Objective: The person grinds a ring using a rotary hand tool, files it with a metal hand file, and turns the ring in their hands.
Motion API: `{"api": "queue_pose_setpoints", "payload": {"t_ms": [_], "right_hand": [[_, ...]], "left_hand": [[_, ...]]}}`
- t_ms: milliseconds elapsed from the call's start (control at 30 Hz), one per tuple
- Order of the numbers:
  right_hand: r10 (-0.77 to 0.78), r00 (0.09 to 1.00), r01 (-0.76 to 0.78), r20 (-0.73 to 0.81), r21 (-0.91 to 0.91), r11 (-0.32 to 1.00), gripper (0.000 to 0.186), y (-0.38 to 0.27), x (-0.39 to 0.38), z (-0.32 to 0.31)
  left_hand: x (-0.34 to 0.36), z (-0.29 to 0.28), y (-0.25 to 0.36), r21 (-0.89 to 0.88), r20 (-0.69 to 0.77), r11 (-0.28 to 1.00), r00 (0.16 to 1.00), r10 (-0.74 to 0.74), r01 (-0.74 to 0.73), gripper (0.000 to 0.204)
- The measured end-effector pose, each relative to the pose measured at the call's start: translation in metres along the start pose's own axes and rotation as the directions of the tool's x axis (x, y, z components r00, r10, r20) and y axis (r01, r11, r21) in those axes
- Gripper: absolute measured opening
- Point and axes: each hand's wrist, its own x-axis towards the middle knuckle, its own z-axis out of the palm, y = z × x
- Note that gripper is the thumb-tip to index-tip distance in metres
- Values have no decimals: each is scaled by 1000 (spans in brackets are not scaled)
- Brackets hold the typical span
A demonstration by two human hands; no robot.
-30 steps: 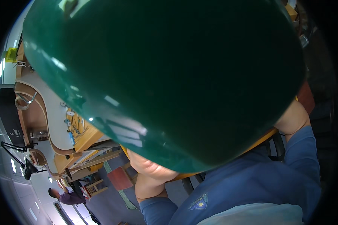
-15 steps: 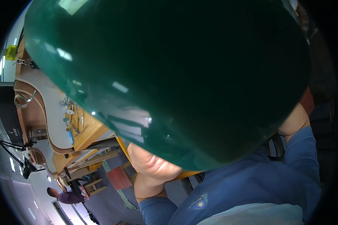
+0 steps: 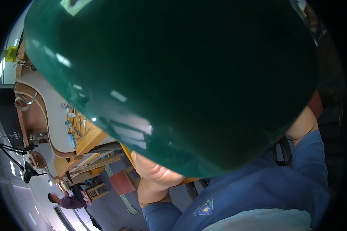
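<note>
A large, glossy, dark green curved sheet (image 3: 173, 88) fills most of the view, close to the camera. Lamp reflections lie along its left side; what kind of thing it is, I cannot tell. Below its lower left edge shows the back part of my left hand (image 3: 155, 169), bent at the wrist. The fingers of that hand are hidden behind the green sheet. At the sheet's right edge only the wrist of my right hand (image 3: 304, 122) comes out of a blue sleeve, its fingers covered too. Whatever either hand touches or holds is out of sight.
At left a workbench (image 3: 50, 111) with a curved edge carries several small tools (image 3: 76, 123). A black desk lamp (image 3: 29, 171) stands beyond it. A red-topped stool (image 3: 121, 182) is on the floor. Farther off, another person (image 3: 67, 201) in purple is at a bench.
The green sheet has shifted very slightly down and left, and its reflections have slid a little with it. My hands and forearms look almost unmoved.
</note>
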Motion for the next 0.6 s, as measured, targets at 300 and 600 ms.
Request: {"api": "queue_pose_setpoints", "payload": {"t_ms": [300, 600], "right_hand": [[-344, 915, 387, 212, -222, 895, 15, 19, 6, -16], [-243, 965, 258, 103, -179, 949, 20, 28, 1, -23]], "left_hand": [[-7, -1, 0, -15, -77, 997, 994, -78, 77, 42], [-7, 1, -2, -79, -69, 995, 995, -70, 65, 42]]}}
